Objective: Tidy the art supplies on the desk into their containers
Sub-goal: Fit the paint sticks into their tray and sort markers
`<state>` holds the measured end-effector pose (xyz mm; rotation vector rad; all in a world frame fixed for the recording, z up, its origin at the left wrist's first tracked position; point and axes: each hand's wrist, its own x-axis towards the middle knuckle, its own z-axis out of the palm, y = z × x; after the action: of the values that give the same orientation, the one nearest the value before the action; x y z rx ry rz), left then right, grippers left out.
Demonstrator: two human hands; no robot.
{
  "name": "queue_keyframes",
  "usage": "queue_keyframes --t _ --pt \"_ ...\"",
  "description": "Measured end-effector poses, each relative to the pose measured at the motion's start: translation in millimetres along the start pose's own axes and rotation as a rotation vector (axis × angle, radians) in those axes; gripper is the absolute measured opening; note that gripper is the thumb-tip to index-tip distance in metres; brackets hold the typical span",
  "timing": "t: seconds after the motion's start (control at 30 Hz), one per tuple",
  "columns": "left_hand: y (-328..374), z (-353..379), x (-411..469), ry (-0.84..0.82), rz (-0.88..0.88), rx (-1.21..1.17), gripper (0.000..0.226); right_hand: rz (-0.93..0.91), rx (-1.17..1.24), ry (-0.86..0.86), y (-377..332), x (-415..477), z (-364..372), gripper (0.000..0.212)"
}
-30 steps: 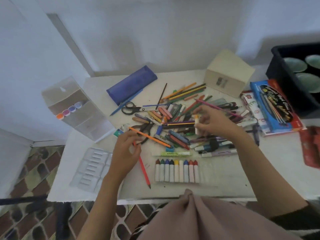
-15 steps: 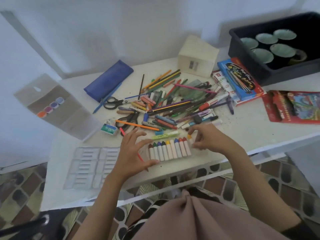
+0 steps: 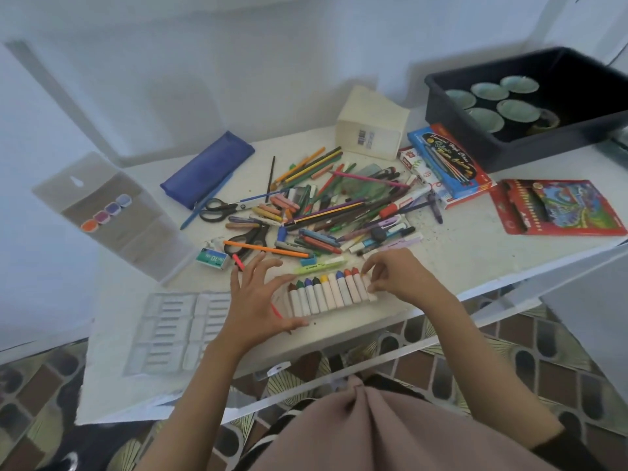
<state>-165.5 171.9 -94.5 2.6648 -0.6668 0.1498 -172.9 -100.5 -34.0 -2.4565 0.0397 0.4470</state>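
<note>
Here: left hand point(image 3: 258, 300), right hand point(image 3: 397, 277), crayons point(image 3: 326, 295) between.

Black tub point(image 3: 560, 141) on the tabletop point(image 3: 475, 253), far right corner, holds round pale-green lids point(image 3: 518, 108). White wall point(image 3: 238, 62) behind. Brown patterned floor tiles point(image 3: 560, 362) below.

It looked like a home craft corner: a white desk point(image 3: 475, 260) stood against a plain white wall point(image 3: 238, 62) over patterned floor tiles point(image 3: 560, 368), strewn with coloured pencils point(image 3: 326, 212), crayons point(image 3: 329, 294) and scissors point(image 3: 217, 209), with a black tub point(image 3: 560, 144) of cups point(image 3: 516, 108) at the far right.
</note>
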Motion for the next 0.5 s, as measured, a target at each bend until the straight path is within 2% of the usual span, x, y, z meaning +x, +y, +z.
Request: queue_keyframes --t 0.17,0.33,0.43,0.5 --pt "-1.5 2.0 1.0 0.000 -0.010 -0.002 0.083 -0.009 -0.038 0.054 -0.1 3.0 2.3 0.024" --pt "-1.2 2.2 0.7 -0.027 -0.037 -0.004 0.083 -0.026 -0.079 0.034 1.1 6.6 -0.9 0.020" --pt "2.2 -2.3 5.0 -0.056 -0.122 -0.054 0.073 -0.060 -0.144 0.037 -3.2 12.1 -8.7 0.020" --pt "1.3 -5.5 9.0 -0.014 -0.146 -0.084 0.063 -0.071 -0.136 0.065 -5.1 18.5 -16.2 0.020"
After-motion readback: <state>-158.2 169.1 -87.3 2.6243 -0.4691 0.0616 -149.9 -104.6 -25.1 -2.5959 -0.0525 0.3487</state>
